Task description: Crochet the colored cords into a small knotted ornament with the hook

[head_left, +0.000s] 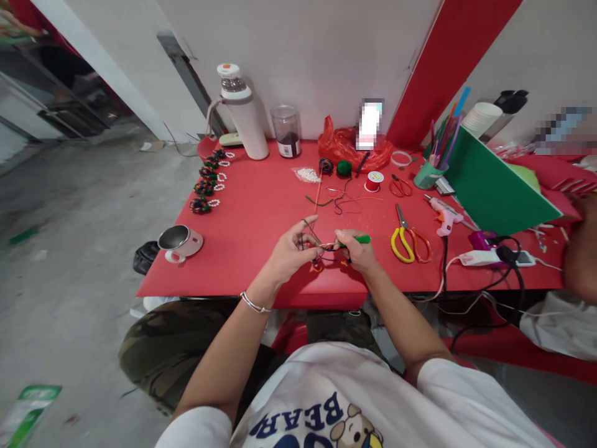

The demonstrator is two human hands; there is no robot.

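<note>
Yarn piece point(329, 247): it was small and dark, held between the left hand point(295, 252) and the right hand point(357, 250), over the near part of the red table point(252, 236).
Left hand: the thumb and a finger seemed to pinch the piece; the index finger was raised, with dark yarn point(308, 225) stretched over it.
Right hand: it was closed around the green-handled hook point(362, 239), whose metal end met the piece.
Stitch in hand: judging by this grip, the person was probably crocheting; the exact stitch was too small to tell.
Next pull: it likely called for catching the stretched yarn and drawing it through, with a steady left pinch.
Dark ball point(326, 165): it lay beyond the hands, between white beads point(308, 175) and a green ball point(344, 168).
Scissors point(402, 244): they lay open to the right of the right hand.
</note>
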